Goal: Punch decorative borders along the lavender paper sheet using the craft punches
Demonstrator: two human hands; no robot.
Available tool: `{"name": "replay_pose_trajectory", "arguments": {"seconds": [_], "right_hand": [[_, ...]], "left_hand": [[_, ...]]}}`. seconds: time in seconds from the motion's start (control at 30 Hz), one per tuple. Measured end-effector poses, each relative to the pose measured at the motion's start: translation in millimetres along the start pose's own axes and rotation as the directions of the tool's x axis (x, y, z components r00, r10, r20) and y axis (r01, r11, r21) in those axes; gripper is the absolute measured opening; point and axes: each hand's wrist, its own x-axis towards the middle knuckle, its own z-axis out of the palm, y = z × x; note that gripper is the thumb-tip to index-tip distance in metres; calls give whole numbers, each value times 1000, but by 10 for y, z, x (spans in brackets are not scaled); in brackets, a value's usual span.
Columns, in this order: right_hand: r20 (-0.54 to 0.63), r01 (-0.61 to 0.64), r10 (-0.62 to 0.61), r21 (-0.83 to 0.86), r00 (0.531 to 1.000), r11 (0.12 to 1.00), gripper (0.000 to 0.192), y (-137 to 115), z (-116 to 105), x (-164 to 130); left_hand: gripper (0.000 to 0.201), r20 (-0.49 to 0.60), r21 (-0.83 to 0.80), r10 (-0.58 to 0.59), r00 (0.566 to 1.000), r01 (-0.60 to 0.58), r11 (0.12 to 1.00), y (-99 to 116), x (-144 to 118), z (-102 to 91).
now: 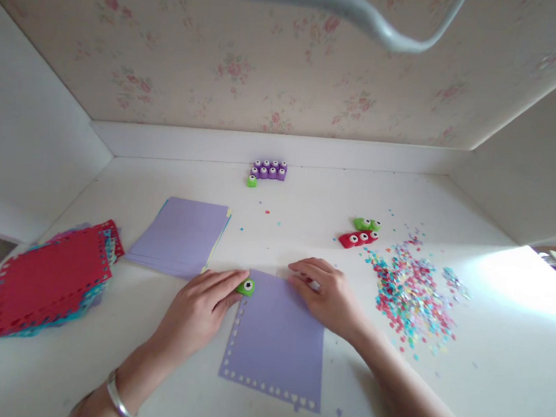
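A purple paper sheet (277,343) lies on the white table in front of me, with small holes punched along its left and bottom edges. My left hand (199,309) grips a small green hole punch (246,287) at the sheet's top left corner. My right hand (326,295) rests flat on the sheet's top right corner, fingers spread, pinning it down.
A stack of plain purple sheets (181,235) lies to the left. Further left sits a pile of punched red and blue sheets (49,278). Purple punches (269,170), red punches (358,238) and green punches (367,224) stand behind. Coloured confetti (412,293) covers the right side.
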Motion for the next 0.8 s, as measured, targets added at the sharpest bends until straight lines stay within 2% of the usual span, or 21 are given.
{"name": "replay_pose_trajectory", "arguments": {"seconds": [0.07,0.13,0.27,0.4,0.8], "right_hand": [[-35,109,-112,-82,993,991,20,-57,13,-53],[30,181,-178,-133,984,974,24,-129,36,-117],[189,255,-218,-200,957,946,34,-239,116,-205],[249,256,-200,-216,948,942,38,-242,170,-203],[255,245,-185,-232,949,941,37,-231,176,-189]], "left_hand": [[34,10,-25,-16,1000,16,1000,-14,-1,-13],[33,33,-41,-17,999,18,999,-28,-1,-20],[32,57,-38,-20,998,22,999,-33,4,-12],[29,52,-37,-33,998,35,999,-22,2,-9],[29,38,-57,-36,999,38,998,-21,-2,-18]]}}
